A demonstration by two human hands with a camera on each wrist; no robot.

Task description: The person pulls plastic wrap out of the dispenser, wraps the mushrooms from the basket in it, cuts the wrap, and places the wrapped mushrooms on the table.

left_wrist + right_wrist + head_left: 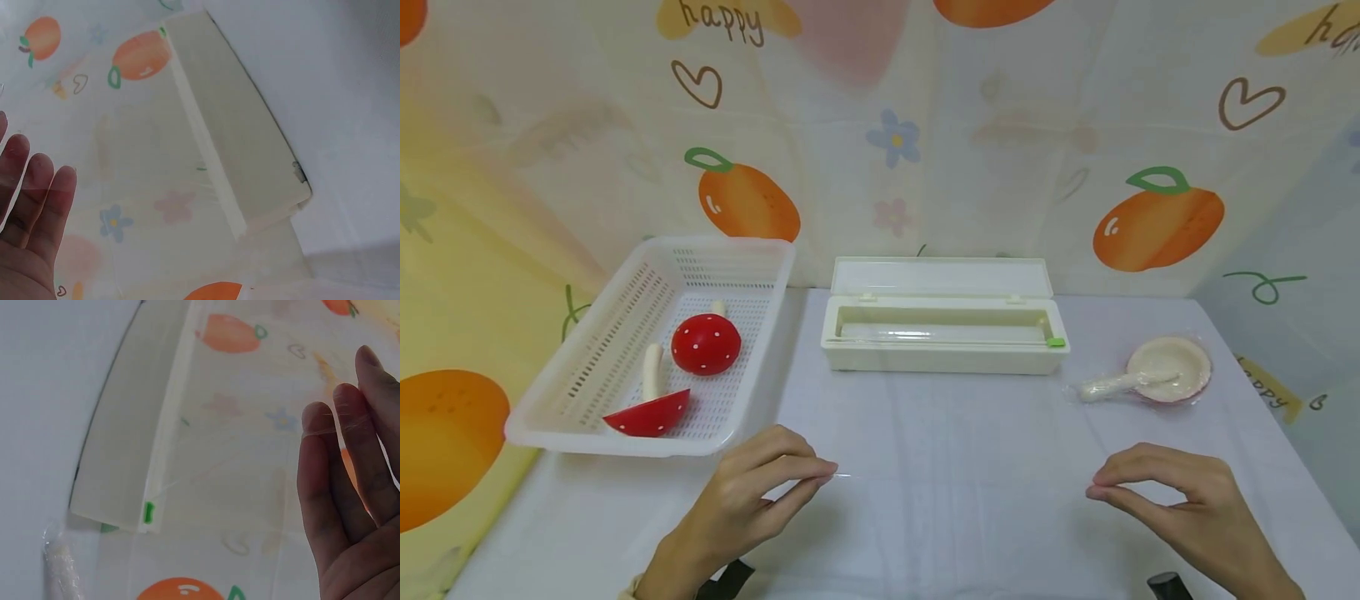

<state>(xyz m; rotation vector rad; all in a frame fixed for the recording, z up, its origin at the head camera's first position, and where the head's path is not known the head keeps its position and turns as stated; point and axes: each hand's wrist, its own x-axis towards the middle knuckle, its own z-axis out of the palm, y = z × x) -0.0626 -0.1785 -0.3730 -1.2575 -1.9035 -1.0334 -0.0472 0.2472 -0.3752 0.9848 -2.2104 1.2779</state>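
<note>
My left hand (760, 487) pinches clear cling film (842, 475) between thumb and fingers; only a thin glint of it shows at the fingertips in the head view. Opposite, my right hand (1183, 492) holds its thumb against its index finger. Faint film creases cross the fingers in the right wrist view, so the film appears stretched between both hands. Beyond the hands stands a long cream cling film dispenser box (947, 358), lid raised, with a green slider (1056, 342) at its right end. The film's full outline cannot be made out.
A white perforated basket (760, 350) on the left holds a round red spotted mushroom (706, 344) and a half-cap mushroom (651, 415). On the right lie a small film-wrapped bowl (1183, 362) and a wrapped pale stick-like piece (1108, 387). A patterned cloth hangs behind.
</note>
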